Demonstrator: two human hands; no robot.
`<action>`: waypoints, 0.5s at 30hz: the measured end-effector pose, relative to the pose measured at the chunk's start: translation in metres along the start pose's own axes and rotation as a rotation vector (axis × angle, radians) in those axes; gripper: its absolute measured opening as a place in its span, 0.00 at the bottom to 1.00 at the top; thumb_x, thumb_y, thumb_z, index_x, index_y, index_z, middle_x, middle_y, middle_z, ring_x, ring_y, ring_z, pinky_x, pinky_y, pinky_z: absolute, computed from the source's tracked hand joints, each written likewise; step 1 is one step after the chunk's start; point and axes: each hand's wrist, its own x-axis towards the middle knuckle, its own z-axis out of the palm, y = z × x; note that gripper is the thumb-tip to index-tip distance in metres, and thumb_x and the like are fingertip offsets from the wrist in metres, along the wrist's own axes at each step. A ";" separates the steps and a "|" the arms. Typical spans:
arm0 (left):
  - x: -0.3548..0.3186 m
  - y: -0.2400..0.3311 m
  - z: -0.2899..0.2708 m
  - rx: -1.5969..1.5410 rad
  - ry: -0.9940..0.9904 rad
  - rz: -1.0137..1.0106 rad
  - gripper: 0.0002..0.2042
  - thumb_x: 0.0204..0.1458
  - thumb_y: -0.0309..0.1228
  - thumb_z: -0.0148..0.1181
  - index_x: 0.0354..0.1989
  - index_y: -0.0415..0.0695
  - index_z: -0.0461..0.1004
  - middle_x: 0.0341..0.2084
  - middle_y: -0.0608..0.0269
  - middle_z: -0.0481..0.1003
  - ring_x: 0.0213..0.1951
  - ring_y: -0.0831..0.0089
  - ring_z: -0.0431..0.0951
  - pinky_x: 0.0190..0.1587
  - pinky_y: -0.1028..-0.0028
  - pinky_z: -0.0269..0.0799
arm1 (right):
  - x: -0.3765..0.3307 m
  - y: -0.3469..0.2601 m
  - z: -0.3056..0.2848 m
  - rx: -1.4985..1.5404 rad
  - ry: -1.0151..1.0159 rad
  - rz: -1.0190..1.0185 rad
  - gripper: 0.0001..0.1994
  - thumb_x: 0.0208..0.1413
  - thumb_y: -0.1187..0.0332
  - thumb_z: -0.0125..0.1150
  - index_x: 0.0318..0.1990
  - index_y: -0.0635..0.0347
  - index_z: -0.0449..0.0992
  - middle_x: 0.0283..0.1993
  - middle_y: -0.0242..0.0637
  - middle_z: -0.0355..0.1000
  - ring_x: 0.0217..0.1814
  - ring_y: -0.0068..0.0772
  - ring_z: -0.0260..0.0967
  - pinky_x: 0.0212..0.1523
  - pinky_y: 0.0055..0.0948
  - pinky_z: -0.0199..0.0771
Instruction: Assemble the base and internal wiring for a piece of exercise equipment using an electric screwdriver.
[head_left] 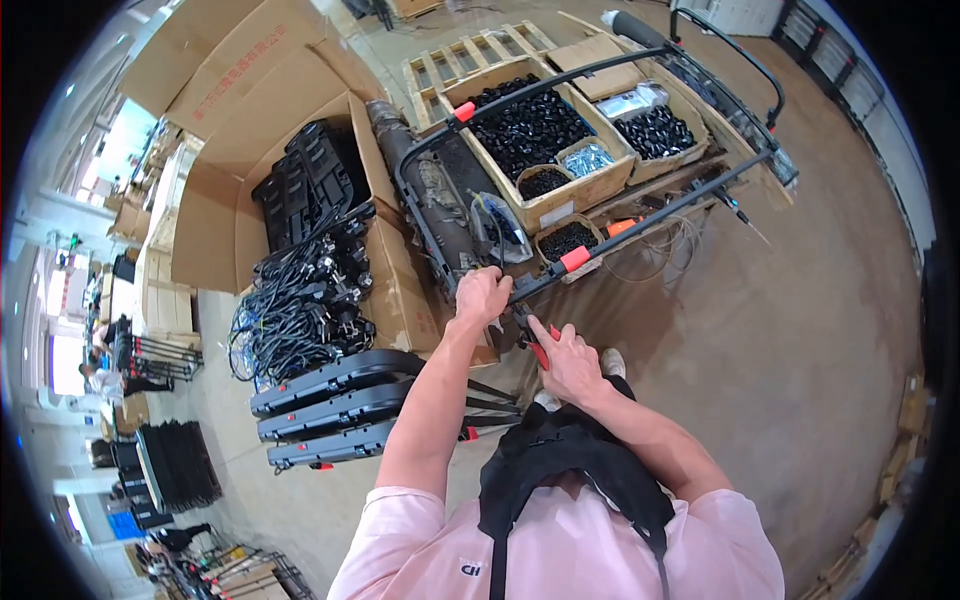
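My right hand (572,366) is closed around red-handled pliers (541,352). Their dark jaws (521,314) meet the near corner of a black tubular metal frame (655,217). At that same corner my left hand (483,296) is closed over the tube, and a thin black cable (501,243) rises beside its fingers. What lies under the left fingers is hidden. Red bands (575,259) wrap the frame in places. Beneath the frame, a wooden crate (545,206) holds many small black parts, with silvery screws (588,160) in a smaller box.
To the left stands a large open cardboard box (400,290) with black plastic panels (312,185) and tangled black cables (300,300). Several long black units (340,408) jut out near my left forearm. A second parts box (655,132) sits farther right, beside a wooden pallet (480,52).
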 end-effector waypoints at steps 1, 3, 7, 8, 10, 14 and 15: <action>-0.002 -0.001 0.004 -0.051 0.045 0.005 0.19 0.66 0.45 0.53 0.40 0.42 0.82 0.40 0.42 0.84 0.49 0.44 0.81 0.54 0.49 0.72 | 0.000 -0.002 0.004 0.005 0.009 0.023 0.44 0.53 0.69 0.66 0.80 0.40 0.57 0.48 0.58 0.67 0.47 0.64 0.76 0.44 0.55 0.82; -0.004 -0.003 0.011 -0.160 0.134 0.011 0.18 0.68 0.45 0.50 0.40 0.41 0.76 0.38 0.37 0.82 0.44 0.36 0.82 0.49 0.44 0.75 | 0.001 -0.004 0.012 -0.024 0.082 0.002 0.44 0.53 0.69 0.67 0.80 0.41 0.58 0.48 0.57 0.67 0.45 0.60 0.76 0.41 0.52 0.83; -0.004 -0.005 0.022 -0.117 0.207 0.017 0.20 0.70 0.47 0.49 0.37 0.42 0.75 0.33 0.37 0.82 0.40 0.35 0.82 0.46 0.42 0.75 | -0.001 -0.014 0.022 -0.064 0.155 0.019 0.43 0.54 0.68 0.68 0.79 0.42 0.59 0.47 0.55 0.67 0.43 0.57 0.76 0.37 0.49 0.83; -0.004 -0.006 0.023 -0.122 0.196 0.022 0.20 0.70 0.47 0.49 0.37 0.42 0.75 0.33 0.37 0.82 0.40 0.35 0.82 0.46 0.42 0.75 | 0.000 -0.015 0.023 -0.090 0.175 0.017 0.42 0.55 0.68 0.68 0.79 0.42 0.60 0.47 0.54 0.67 0.43 0.57 0.76 0.36 0.48 0.83; 0.000 -0.006 0.024 -0.113 0.200 0.022 0.20 0.70 0.47 0.49 0.37 0.42 0.75 0.33 0.37 0.82 0.40 0.35 0.82 0.46 0.42 0.75 | 0.002 -0.016 0.023 -0.119 0.190 0.029 0.41 0.55 0.68 0.68 0.78 0.42 0.61 0.47 0.53 0.67 0.43 0.56 0.76 0.35 0.47 0.83; 0.001 -0.004 0.024 -0.087 0.171 -0.006 0.19 0.71 0.45 0.49 0.39 0.41 0.76 0.33 0.39 0.83 0.40 0.38 0.84 0.46 0.45 0.77 | 0.004 -0.024 0.024 -0.195 0.186 0.059 0.35 0.60 0.67 0.65 0.76 0.40 0.66 0.44 0.50 0.67 0.40 0.53 0.76 0.34 0.46 0.83; 0.002 -0.004 0.024 -0.085 0.171 -0.007 0.19 0.71 0.45 0.49 0.38 0.41 0.77 0.33 0.39 0.83 0.40 0.39 0.84 0.46 0.45 0.77 | 0.004 -0.027 0.024 -0.183 0.171 0.080 0.34 0.61 0.66 0.64 0.76 0.39 0.66 0.43 0.49 0.67 0.40 0.52 0.76 0.34 0.46 0.83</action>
